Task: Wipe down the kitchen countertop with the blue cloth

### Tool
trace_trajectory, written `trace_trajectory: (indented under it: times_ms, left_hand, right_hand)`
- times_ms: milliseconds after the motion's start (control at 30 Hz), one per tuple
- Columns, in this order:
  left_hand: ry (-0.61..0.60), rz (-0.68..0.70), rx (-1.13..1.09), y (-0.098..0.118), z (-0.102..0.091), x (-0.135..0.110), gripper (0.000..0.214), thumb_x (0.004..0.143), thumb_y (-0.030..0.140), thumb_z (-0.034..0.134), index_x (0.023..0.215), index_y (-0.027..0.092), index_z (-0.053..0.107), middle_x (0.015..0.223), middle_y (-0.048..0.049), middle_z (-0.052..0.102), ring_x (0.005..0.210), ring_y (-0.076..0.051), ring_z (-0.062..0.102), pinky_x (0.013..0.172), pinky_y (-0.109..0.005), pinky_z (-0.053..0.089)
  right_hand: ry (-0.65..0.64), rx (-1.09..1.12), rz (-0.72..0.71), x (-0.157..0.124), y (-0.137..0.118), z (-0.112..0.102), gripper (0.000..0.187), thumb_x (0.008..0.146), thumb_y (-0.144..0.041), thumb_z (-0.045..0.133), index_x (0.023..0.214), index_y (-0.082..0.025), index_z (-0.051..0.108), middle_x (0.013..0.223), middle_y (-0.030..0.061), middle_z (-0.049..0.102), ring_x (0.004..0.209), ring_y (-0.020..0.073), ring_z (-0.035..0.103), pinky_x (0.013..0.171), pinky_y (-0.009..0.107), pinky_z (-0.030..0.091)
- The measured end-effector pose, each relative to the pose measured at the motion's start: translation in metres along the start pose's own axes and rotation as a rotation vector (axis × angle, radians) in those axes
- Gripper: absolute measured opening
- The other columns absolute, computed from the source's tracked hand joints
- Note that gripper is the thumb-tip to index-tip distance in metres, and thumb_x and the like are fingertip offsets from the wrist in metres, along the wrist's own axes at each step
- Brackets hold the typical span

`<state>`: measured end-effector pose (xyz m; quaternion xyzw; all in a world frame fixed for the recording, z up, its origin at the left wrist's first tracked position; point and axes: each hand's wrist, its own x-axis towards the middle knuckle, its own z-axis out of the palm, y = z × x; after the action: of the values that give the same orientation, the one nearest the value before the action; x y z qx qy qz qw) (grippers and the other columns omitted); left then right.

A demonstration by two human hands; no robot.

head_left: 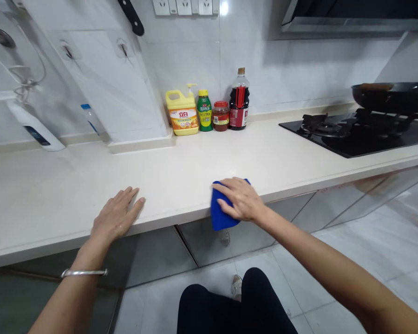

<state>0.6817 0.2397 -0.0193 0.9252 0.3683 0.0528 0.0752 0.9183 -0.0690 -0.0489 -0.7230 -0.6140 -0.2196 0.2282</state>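
- Right hand [242,199]: fingers spread and pressed flat on top of a blue cloth [220,214], pinning it down rather than closing round it.
- Cloth: lies at the front edge of the surface [264,153], under the right hand; its lower part hangs over the edge in front of the cabinet doors.
- Left hand [116,215]: open, palm down, fingers together and flat on the surface near its front edge, well apart from the cloth; it holds nothing.
- Left wrist: carries a thin metal bangle [84,272].
- Surface: pale, smooth, runs the full width of the view.
- Back of the surface, against the tiled wall, in a row: a yellow detergent jug [183,115] with a pump, a green bottle [205,111] just beside it, a red-lidded jar [220,116], then a dark bottle [239,99] with a red label. All stand upright, well apart from both hands.
- Right end: a black gas hob [355,134] is set into the surface; a black pan [392,95] sits on its far burner.
- Left end: a white spray bottle [29,121] leans near the wall.
- Wall: a socket strip [184,6] is at the top, with a black knife handle [131,17] beside it.
- Below: the person's dark-clad knee [237,304] shows over a tiled floor [386,241].
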Motion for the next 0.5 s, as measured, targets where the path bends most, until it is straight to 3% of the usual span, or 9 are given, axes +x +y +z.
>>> trace_trajectory:
  times_ms: [167,333,433,500]
  left_hand:
    - [0.002,0.007,-0.002,0.001,0.001,-0.002,0.085,0.094,0.063,0.019,0.16,0.013,0.034,0.172,-0.0065,0.023,0.16,-0.025,0.017,0.133,-0.046,0.013]
    - [0.03,0.001,0.011,0.003,0.004,0.0,0.083,0.094,0.062,0.022,0.158,0.012,0.038,0.17,-0.0075,0.028,0.159,-0.025,0.02,0.132,-0.046,0.015]
    - [0.051,-0.017,0.001,0.011,0.0,-0.006,0.079,0.095,0.061,0.023,0.157,0.014,0.041,0.169,-0.0073,0.03,0.158,-0.026,0.023,0.132,-0.049,0.018]
    - [0.071,-0.03,-0.003,0.017,-0.003,-0.01,0.076,0.096,0.058,0.023,0.155,0.014,0.044,0.168,-0.0066,0.033,0.157,-0.027,0.025,0.131,-0.051,0.021]
  right_hand:
    - [0.064,-0.101,0.007,-0.053,0.073,-0.031,0.05,0.099,-0.041,0.044,0.14,-0.018,0.063,0.128,0.0155,0.069,0.115,0.0314,0.065,0.104,0.051,0.051]
    - [0.044,-0.199,0.166,-0.106,0.142,-0.064,0.05,0.102,-0.036,0.037,0.142,-0.019,0.061,0.13,0.0148,0.068,0.12,0.0306,0.063,0.107,0.05,0.05]
    - [0.025,-0.252,0.254,-0.124,0.166,-0.077,0.051,0.103,-0.036,0.032,0.141,-0.019,0.061,0.131,0.0143,0.068,0.12,0.0302,0.063,0.108,0.05,0.048]
    - [0.027,-0.288,0.277,-0.127,0.168,-0.079,0.051,0.104,-0.036,0.029,0.14,-0.019,0.062,0.13,0.0139,0.069,0.12,0.0303,0.063,0.107,0.05,0.048]
